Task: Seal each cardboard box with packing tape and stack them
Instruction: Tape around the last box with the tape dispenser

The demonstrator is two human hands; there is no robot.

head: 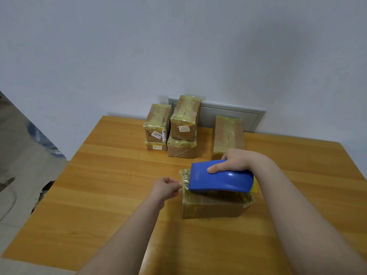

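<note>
Table [119,195], left hand [166,188] pinching tape [182,183] beside box [212,210] (right hand [236,161] grips dispenser [220,180])

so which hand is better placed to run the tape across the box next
Right. The right hand grips the blue tape dispenser sitting on the box, so it could draw it along. The left hand appears to pinch the tape end at the box's left edge, anchoring it.

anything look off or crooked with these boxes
Slightly. At the back, the highest box sits skewed on the box under it. The tape on the front box is wrinkled and bunched at both ends.
</note>
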